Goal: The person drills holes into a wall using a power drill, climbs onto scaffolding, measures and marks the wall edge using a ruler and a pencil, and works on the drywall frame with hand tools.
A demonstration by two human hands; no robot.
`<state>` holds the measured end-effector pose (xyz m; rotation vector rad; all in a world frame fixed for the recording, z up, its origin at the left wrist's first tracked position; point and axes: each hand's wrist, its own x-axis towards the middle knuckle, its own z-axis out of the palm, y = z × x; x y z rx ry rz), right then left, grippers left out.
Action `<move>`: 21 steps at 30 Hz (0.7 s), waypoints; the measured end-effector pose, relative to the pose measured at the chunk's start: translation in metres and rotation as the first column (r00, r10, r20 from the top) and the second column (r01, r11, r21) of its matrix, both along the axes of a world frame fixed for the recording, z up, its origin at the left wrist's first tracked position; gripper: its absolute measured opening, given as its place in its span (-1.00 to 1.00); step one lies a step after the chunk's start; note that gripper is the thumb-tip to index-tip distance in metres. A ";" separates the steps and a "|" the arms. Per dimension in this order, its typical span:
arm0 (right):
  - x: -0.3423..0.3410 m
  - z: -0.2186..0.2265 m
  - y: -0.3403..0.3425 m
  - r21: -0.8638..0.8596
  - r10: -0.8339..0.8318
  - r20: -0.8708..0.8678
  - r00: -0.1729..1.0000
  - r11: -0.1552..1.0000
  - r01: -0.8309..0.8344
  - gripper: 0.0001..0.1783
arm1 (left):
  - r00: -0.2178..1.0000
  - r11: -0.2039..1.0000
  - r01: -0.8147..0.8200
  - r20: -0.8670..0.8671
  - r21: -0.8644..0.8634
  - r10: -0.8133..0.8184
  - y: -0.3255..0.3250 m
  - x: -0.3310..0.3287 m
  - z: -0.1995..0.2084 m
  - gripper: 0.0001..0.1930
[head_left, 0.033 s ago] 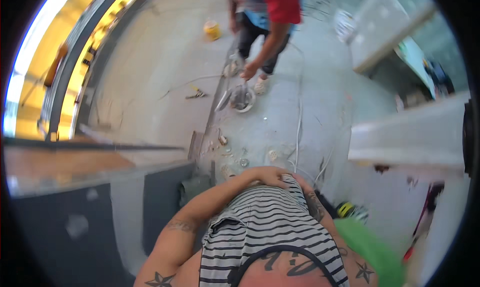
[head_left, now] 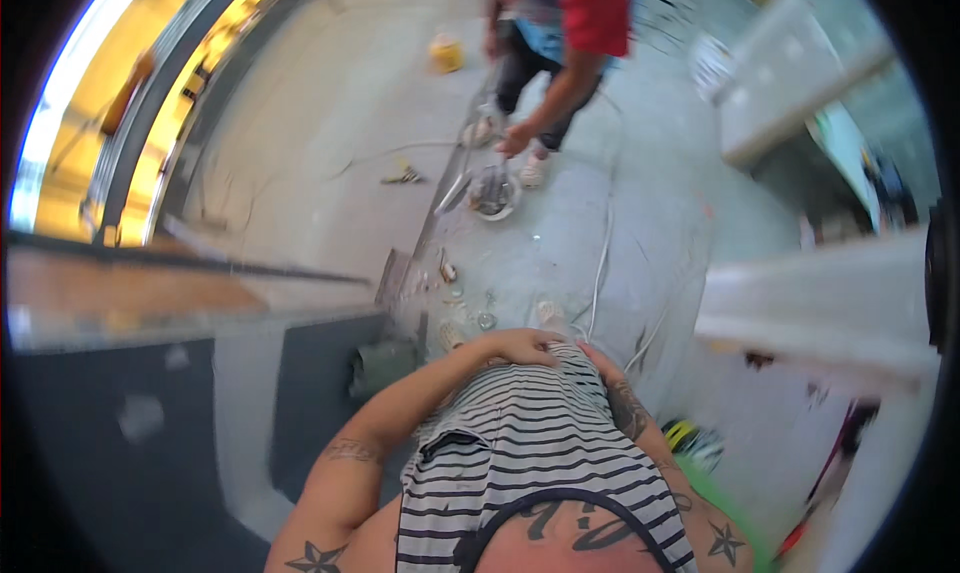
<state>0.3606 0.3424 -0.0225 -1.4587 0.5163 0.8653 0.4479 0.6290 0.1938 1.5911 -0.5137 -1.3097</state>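
- I see the left hand (head_left: 528, 347) on the striped shirt (head_left: 540, 413); grip undetermined.
- Right hand (head_left: 598, 360) beside it, partly hidden; I cannot tell its state.
- View shifted slightly; handling unchanged.
- Beyond: co-worker's hand (head_left: 515, 139) above white bucket (head_left: 502, 216).

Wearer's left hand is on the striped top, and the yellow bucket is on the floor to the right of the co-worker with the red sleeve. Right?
No. The head view shows the yellow bucket to the left of the co-worker with the red sleeve. The left hand is on the striped top.
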 end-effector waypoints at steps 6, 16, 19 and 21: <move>0.165 -0.007 -0.087 -0.224 0.737 -0.220 0.639 0.599 -0.769 -0.43 | 0.824 0.665 -0.526 0.124 0.530 0.554 0.078 -0.166 -0.108 -0.11; 0.311 -0.009 -0.075 -0.420 0.803 -0.312 0.508 0.363 -0.832 -0.57 | -0.634 -0.535 -0.772 -0.372 0.343 0.678 -0.160 -0.331 -0.104 -0.15; 0.299 -0.028 -0.053 -0.400 0.886 -0.245 0.394 0.278 -0.873 -0.60 | -0.695 -0.582 -0.718 -0.339 0.382 0.635 -0.209 -0.344 -0.136 -0.19; 0.267 -0.026 0.002 -0.326 0.947 -0.143 0.287 0.229 -0.917 -0.57 | -0.752 -0.623 -0.652 -0.265 0.432 0.603 -0.224 -0.353 -0.135 -0.21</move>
